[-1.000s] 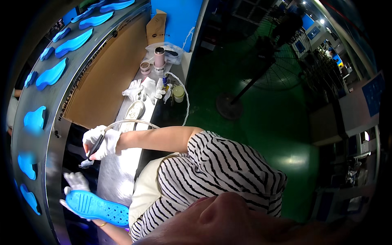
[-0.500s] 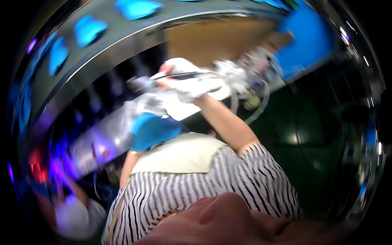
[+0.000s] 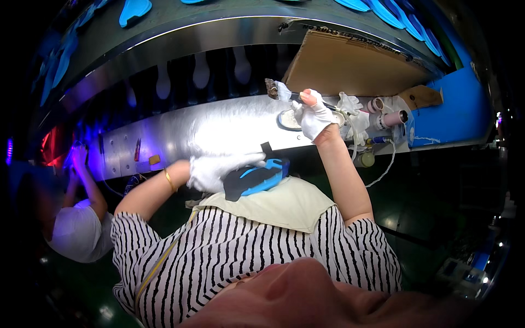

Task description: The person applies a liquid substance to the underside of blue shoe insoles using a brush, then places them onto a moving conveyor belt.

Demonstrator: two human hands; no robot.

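My left hand [image 3: 214,171], in a white glove, grips a blue and dark grey shoe sole [image 3: 257,179] against the front of my apron. The sole lies tilted, with its dark part toward my left. Farther right, over the metal bench [image 3: 169,131], my right hand [image 3: 317,117] is closed around the dark handle of a brush [image 3: 270,87]. A white wrap shows beside the bristles, which point left. Its glove leaves the thumb tip bare. Beneath that hand sits a round dish [image 3: 288,121] with whitish contents, partly covered by the hand.
A cardboard sheet [image 3: 355,65] stands behind the bench. Cups [image 3: 392,118], white rags and a cord crowd its right end. A conveyor [image 3: 219,21] carrying blue soles curves along the far side. On the left, a co-worker's hands [image 3: 80,153] are in violet light near small tools.
The view has shifted and sharpened. My right hand with the brush has moved right, away from the sole, to above the dish. The sole has turned, now showing its dark grey part.
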